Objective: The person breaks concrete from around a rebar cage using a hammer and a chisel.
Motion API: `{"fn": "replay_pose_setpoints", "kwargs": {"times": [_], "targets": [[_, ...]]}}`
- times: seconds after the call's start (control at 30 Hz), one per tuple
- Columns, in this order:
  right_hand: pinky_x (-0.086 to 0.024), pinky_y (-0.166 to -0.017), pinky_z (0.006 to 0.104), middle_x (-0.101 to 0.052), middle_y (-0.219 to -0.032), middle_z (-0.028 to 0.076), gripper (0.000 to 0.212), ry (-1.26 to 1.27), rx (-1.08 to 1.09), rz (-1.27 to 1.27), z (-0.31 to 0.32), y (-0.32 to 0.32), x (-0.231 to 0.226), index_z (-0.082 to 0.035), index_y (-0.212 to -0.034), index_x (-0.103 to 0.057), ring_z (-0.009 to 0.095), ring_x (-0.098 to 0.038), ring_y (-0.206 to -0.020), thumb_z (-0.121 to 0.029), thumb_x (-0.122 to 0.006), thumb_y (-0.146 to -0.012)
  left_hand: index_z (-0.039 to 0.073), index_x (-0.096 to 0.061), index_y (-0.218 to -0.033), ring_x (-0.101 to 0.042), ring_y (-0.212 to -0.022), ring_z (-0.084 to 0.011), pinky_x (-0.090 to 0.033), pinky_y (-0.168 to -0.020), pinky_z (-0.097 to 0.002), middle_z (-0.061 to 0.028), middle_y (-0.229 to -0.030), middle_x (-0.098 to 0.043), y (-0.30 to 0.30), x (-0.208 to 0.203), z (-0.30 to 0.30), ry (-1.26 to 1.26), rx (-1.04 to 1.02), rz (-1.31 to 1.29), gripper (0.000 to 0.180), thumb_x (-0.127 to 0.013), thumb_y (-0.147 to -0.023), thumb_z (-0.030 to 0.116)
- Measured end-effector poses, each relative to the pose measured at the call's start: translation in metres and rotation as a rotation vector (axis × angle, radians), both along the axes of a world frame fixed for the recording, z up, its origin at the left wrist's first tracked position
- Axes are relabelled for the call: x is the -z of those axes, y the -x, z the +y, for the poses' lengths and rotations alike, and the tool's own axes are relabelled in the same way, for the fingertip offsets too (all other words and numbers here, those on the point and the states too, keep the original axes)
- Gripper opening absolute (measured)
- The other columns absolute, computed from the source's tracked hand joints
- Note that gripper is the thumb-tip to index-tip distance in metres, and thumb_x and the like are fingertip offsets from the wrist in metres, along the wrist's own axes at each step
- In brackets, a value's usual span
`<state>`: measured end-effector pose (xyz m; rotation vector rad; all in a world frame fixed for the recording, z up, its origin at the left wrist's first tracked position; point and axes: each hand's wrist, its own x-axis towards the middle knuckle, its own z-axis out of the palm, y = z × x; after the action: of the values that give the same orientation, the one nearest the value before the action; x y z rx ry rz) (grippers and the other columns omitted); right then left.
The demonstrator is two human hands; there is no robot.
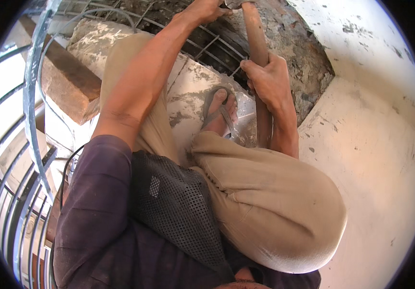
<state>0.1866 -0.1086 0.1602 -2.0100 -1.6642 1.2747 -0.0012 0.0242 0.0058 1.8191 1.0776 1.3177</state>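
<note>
A long wooden handle [255, 36] runs down from the top edge, past my right hand and beside my sandalled foot. My right hand [269, 79] is wrapped round this hammer's handle near its middle. At the handle's upper end a grey metal head [235, 3] shows in part, cut off by the frame. Right beside that head, my left hand [206, 9] has its fingers bent and closed. What they hold is mostly outside the picture. Below both hands lies a metal rebar grid [212, 45] over a dark gap with broken, rough concrete [303, 62] beside it.
My foot in a flip-flop [220, 111] stands on a pale, stained slab [188, 91]. A wooden beam [70, 79] lies at the left, near metal railing bars [5, 139] and a thin cable [46, 91]. A pale wall [361, 159] rises on the right.
</note>
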Motion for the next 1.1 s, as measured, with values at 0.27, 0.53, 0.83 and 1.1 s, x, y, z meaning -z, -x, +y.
{"fn": "replay_pose_setpoints", "kwargs": {"times": [0.27,0.53,0.83,1.1], "targets": [[-0.039,-0.052,0.0247,-0.061,-0.07,0.001,0.026,-0.532,0.414,0.227,0.027,0.015,-0.148,-0.006,-0.084,-0.066,0.011,-0.052,-0.056,-0.027,-0.08,-0.079,0.003,-0.063,-0.114,-0.063,-0.1,-0.0436,-0.05,-0.085,-0.0494,-0.0268,-0.103,-0.067,0.002,0.026,0.001,0.333,0.095,0.418,0.035,-0.072,-0.088,0.025],[-0.049,-0.059,0.0349,-0.064,-0.066,0.009,0.03,0.001,-0.027,-0.063,0.008,0.004,-0.005,0.008,-0.084,-0.069,0.015,-0.059,-0.063,-0.021,-0.068,-0.08,0.003,-0.066,-0.11,-0.065,-0.1,-0.0427,-0.051,-0.086,-0.0487,-0.0262,-0.103,-0.068,0.002,0.028,0.0,0.273,0.023,0.185,0.032,-0.072,-0.087,0.025],[-0.053,-0.07,0.0302,-0.062,-0.071,0.005,0.031,-0.429,0.168,0.216,0.042,-0.01,-0.169,-0.003,-0.089,-0.069,0.015,-0.062,-0.068,-0.033,-0.065,-0.092,0.003,-0.07,-0.101,-0.068,-0.094,-0.0412,-0.052,-0.08,-0.0489,-0.0237,-0.095,-0.07,0.002,0.046,0.007,0.339,0.093,0.309,0.032,-0.073,-0.084,0.03],[-0.047,-0.046,0.0307,-0.067,-0.067,0.011,0.024,-0.127,-0.102,-0.162,0.019,-0.007,-0.014,0.004,-0.094,-0.066,0.015,-0.057,-0.047,-0.018,-0.068,-0.084,0.005,-0.069,-0.111,-0.068,-0.095,-0.0399,-0.052,-0.081,-0.0483,-0.024,-0.099,-0.07,-0.007,0.048,0.003,0.233,-0.025,0.182,0.037,-0.076,-0.082,0.027]]}}
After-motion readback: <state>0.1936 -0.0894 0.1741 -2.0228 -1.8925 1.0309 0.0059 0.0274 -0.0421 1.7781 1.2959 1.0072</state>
